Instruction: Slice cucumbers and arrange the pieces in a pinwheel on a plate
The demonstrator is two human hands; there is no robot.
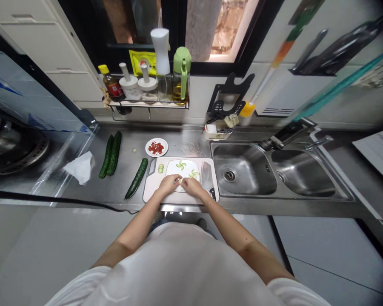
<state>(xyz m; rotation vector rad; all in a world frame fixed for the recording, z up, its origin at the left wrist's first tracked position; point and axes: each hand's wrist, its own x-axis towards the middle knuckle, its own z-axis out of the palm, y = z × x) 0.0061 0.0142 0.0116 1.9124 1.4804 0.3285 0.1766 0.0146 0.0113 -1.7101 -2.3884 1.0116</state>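
My left hand point(169, 184) and my right hand point(192, 186) meet over the near part of a white plate point(170, 166), fingertips pinched together on a small pale green cucumber slice point(180, 181). On the plate, cucumber pieces form a pinwheel point(181, 165) at the back and another pinwheel point(194, 174) at the right. The plate rests on a pale cutting board point(153, 187). A short row of cucumber slices point(161, 168) lies on the board's left side. Along its right side lies a cleaver point(207, 176) with a black handle.
A cucumber point(136, 178) lies left of the board, two more cucumbers point(111, 154) farther left beside a crumpled white tissue point(80, 167). Behind the board sits a small plate of chopped red pieces point(155, 147). A double sink point(245, 170) is at the right; a condiment rack point(150, 103) hangs above.
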